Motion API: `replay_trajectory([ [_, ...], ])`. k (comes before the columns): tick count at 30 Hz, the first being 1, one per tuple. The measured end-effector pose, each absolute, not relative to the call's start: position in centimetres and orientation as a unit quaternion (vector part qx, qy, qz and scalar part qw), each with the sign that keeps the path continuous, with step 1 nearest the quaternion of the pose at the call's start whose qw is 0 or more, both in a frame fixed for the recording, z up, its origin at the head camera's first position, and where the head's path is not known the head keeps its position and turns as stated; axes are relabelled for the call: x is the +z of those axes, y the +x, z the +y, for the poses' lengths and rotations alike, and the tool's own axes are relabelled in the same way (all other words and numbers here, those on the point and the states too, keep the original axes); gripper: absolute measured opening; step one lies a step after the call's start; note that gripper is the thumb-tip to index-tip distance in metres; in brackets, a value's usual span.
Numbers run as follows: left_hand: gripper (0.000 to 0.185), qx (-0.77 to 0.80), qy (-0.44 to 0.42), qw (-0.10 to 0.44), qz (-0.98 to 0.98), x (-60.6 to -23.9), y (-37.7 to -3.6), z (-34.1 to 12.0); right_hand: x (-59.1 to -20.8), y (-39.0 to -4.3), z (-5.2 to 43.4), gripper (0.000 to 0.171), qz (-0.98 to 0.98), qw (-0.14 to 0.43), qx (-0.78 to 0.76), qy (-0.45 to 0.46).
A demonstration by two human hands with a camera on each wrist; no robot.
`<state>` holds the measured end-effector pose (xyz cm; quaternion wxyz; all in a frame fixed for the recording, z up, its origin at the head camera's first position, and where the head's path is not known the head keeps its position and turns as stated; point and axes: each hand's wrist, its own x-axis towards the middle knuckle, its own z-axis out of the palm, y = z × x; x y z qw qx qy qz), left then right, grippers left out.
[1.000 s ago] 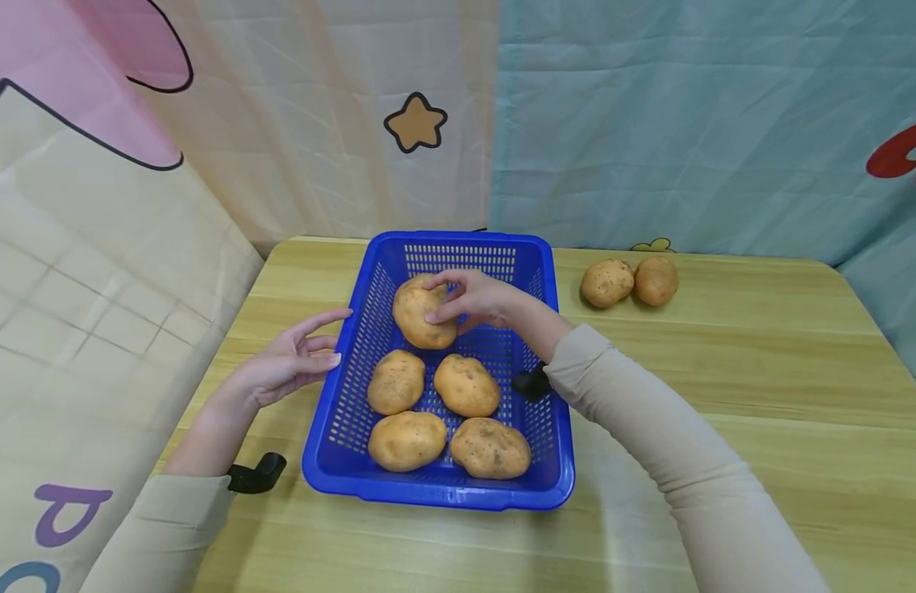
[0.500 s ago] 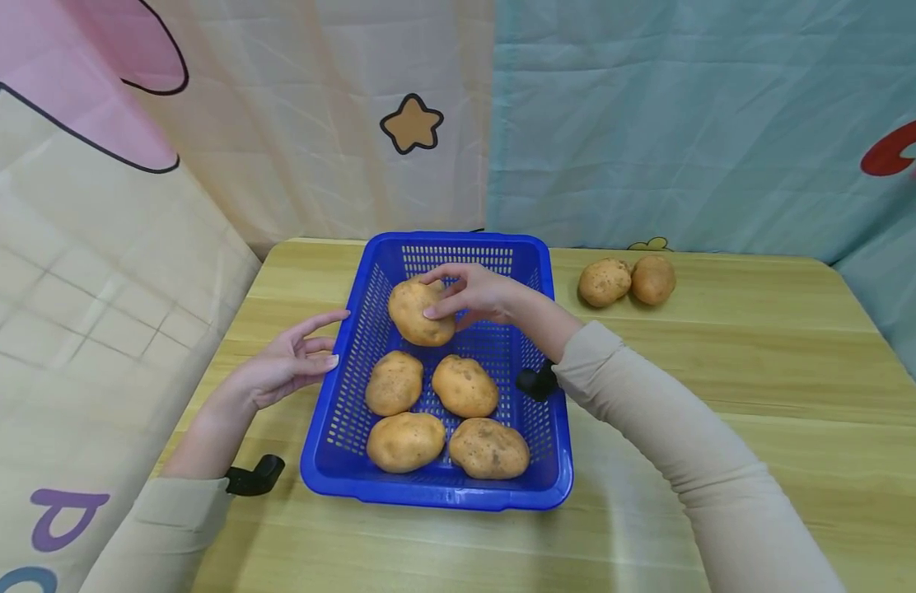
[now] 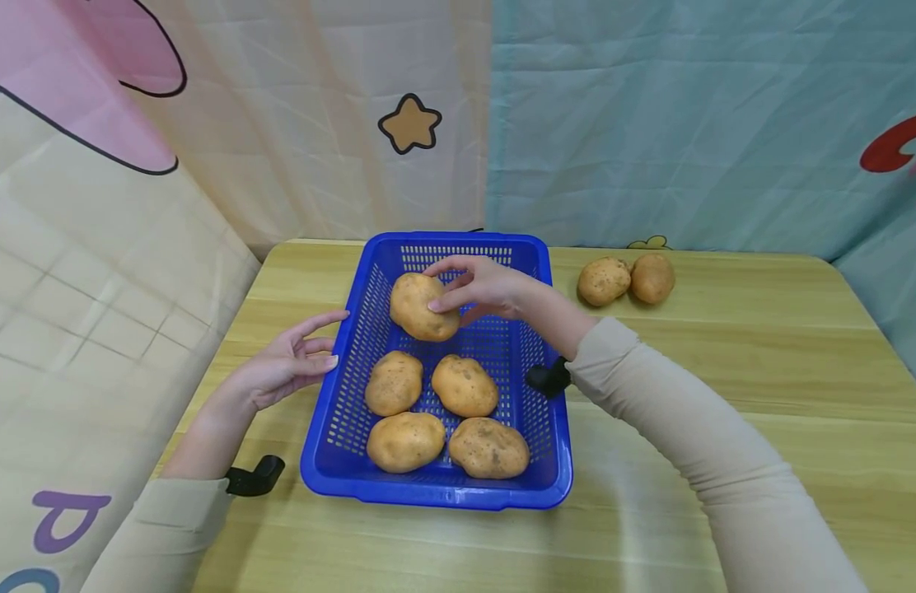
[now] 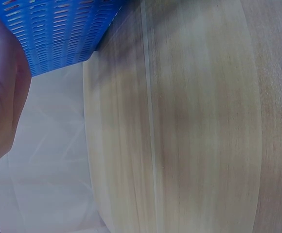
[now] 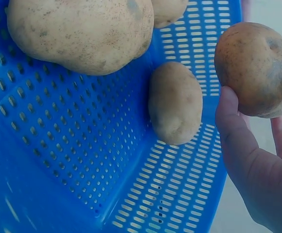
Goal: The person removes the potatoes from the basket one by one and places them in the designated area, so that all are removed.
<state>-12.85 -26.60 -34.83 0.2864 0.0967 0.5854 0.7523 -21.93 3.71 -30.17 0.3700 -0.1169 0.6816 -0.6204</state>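
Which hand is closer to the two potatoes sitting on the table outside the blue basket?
Right. The right hand holds a potato over the basket, beside the two potatoes. The left hand touches its opposite wall.

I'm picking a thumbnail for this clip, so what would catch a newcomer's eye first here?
First, the bright blue basket in the middle of the wooden table, with four potatoes lying in its near half. Next, the right hand holding a fifth potato above the far end, while the left hand rests against the basket's left rim. Two loose potatoes sit apart at the table's far right.
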Motion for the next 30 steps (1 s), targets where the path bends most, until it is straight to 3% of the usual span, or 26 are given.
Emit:
replay_trajectory([
  [30, 0.060, 0.749, 0.088, 0.284, 0.592, -35.0, -12.9, -26.7, -28.4, -21.3, 7.9, 0.053, 0.677, 0.344, -0.642, -0.107],
])
